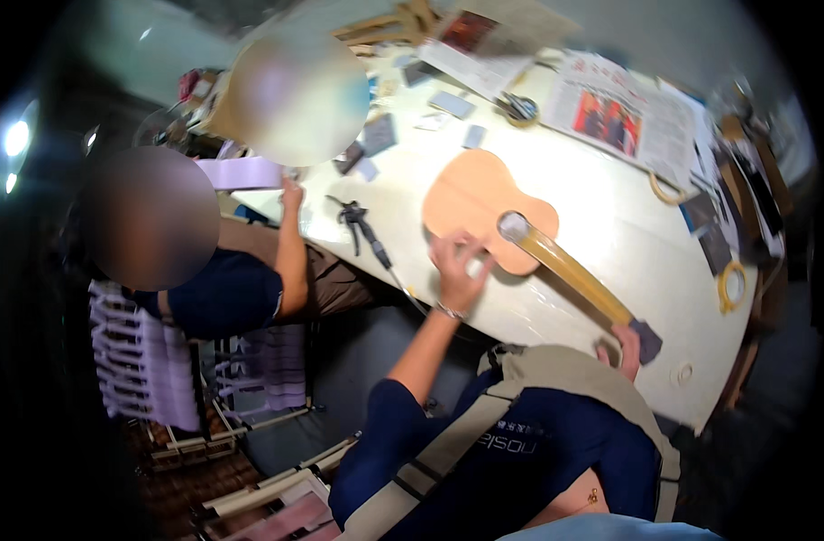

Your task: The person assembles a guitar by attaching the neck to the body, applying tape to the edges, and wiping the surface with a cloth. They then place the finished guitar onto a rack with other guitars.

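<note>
An unfinished ukulele [471, 194] with a pale wooden body lies face up on the white table. Yellowish-brown covering runs along its neck, and the headstock is dark. Around the sound hole is a whitish-grey round patch. My left hand [460, 270] is at the near edge of the body, its bent fingers on the top and the thumb by the rim. At the other end, my right hand [623, 350] grips the headstock, partly hidden behind my apron strap. A black air blow gun [362, 230] with a hose lies left of my left hand.
At left, a co-worker [250, 275] holds a lilac instrument body [241, 174]. Lilac parts [146, 361] fill a rack below. Newspapers [619, 122], sanding pads [379, 133] and tape rolls [731, 287] lie on the table [610, 207]. Wooden pieces [389, 29] sit at the far edge.
</note>
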The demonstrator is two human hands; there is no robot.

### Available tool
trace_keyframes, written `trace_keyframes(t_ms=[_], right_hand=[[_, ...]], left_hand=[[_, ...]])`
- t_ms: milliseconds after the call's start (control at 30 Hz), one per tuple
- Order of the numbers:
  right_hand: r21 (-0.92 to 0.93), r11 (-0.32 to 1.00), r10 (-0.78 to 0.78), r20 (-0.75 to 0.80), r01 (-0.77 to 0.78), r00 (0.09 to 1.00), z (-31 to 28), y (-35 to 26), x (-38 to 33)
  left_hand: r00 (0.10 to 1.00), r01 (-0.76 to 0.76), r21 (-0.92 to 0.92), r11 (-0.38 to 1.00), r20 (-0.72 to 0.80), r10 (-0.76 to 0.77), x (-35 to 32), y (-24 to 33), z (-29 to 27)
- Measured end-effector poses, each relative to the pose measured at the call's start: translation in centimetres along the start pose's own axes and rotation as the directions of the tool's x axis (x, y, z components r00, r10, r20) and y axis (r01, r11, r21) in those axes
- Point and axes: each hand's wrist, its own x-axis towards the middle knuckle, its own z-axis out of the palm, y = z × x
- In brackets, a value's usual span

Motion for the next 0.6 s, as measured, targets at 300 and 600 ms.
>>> trace_keyframes(t_ms=[300,600], right_hand=[[0.706,-0.425,0.422,0.709,-0.567,0.565,6.3,0.6,3.0],[0.743,-0.514,0.540,0.668,-0.429,0.512,8.3,5.8,5.4]], left_hand=[[0.962,0.027,-0.202,0.979,0.270,0.029,-13.2,4.8,0.4],[0.935,0.327,-0.126,0.937,0.191,-0.300,-13.6,2.6,-1.1]])
